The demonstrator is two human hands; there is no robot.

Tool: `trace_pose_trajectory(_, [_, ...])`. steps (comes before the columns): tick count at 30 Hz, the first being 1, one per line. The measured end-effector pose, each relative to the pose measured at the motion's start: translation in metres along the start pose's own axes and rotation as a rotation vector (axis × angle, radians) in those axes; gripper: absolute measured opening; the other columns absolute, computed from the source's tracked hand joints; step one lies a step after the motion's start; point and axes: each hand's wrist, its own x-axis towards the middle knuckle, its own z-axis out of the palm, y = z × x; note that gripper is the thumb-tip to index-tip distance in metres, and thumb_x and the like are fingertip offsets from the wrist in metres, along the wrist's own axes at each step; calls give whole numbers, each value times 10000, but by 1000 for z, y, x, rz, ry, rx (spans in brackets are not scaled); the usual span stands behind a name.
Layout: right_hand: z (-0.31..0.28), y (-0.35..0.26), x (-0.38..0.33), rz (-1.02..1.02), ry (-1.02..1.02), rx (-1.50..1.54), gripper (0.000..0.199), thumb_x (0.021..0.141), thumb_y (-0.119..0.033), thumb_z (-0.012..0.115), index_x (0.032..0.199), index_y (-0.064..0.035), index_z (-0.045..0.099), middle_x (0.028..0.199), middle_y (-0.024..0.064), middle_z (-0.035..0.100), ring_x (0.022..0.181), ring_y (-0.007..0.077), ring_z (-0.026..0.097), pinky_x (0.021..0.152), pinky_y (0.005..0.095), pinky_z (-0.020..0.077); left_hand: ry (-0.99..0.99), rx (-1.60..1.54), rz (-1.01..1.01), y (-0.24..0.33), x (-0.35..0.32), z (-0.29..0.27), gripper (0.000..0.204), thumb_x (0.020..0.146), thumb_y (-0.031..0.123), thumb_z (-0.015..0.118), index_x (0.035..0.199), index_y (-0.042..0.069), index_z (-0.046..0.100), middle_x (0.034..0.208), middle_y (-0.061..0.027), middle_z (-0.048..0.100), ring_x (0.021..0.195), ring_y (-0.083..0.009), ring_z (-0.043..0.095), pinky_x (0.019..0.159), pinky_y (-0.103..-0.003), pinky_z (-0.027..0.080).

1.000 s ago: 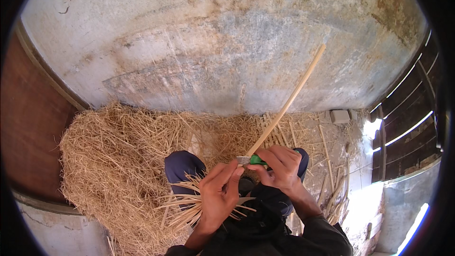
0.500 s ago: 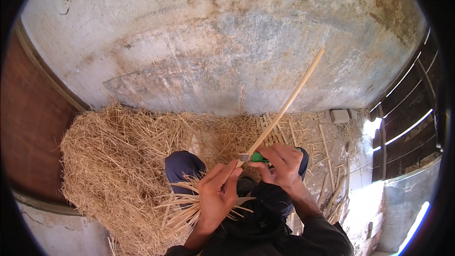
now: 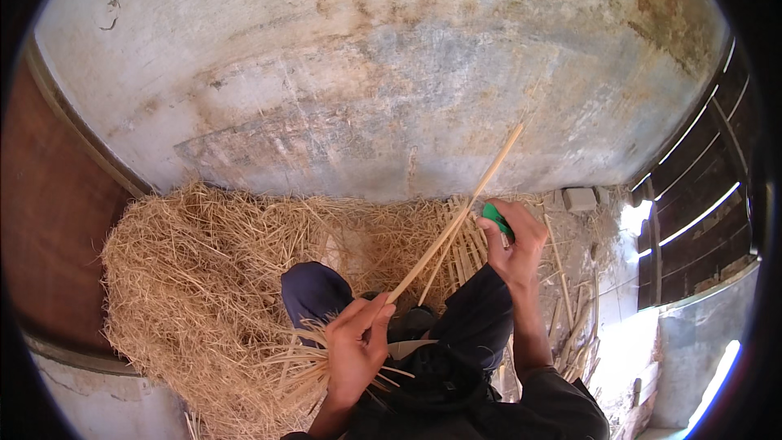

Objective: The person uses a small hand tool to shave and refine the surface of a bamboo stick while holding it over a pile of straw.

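At about six o'clock, nearest the camera, the left hand (image 3: 356, 348) is closed around the lower end of a long pale cane strip (image 3: 456, 220), thumb and fingers pinching it. Below that hand a loose fan of thin strips (image 3: 305, 363) spreads toward seven o'clock. The person's knees in dark trousers (image 3: 314, 293) sit just beyond. At about three o'clock from the left hand, well apart from it, the right hand (image 3: 515, 243) is closed on a small tool with a green handle (image 3: 494, 217), just beside the cane strip. The strip runs up toward one o'clock, ending against the stained grey wall (image 3: 366, 73). A heap of straw (image 3: 187, 277) fills nine o'clock, with split canes (image 3: 466, 248) lying between the hands.
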Motion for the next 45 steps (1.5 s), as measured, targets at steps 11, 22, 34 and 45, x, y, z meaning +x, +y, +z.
trace_pose_trajectory(11, [-9,16,14,79,-18,-49,201,925,-111,860,1083,-4,796,904,155,764,763,288,759,691,349,581,-3,44,-63,6,-7,-14,184,1012,17,761,1169,-70,798,726,-91,572,611,-142,515,554,-314,381])
trace_pose_trajectory(22, [-2,69,36,50,124,-87,284,999,-215,815,1159,20,803,906,164,782,720,229,706,651,342,531,-2,57,-67,-4,-11,-20,178,1018,20,755,1167,-65,804,724,-86,582,610,-143,509,564,-323,386])
trace_pose_trajectory(34, [-11,60,20,163,28,69,344,1094,-297,695,1208,12,795,831,114,716,712,170,639,703,355,512,176,73,-88,-14,9,-27,218,1020,22,762,1220,-56,798,818,-31,622,663,-74,488,577,-264,357])
trace_pose_trajectory(45, [27,-45,-36,-129,-189,220,327,836,-215,945,1057,-57,765,858,80,738,667,258,722,587,351,555,168,4,93,9,30,13,243,965,-25,800,1208,-6,808,990,-111,761,773,-177,700,680,-297,544])
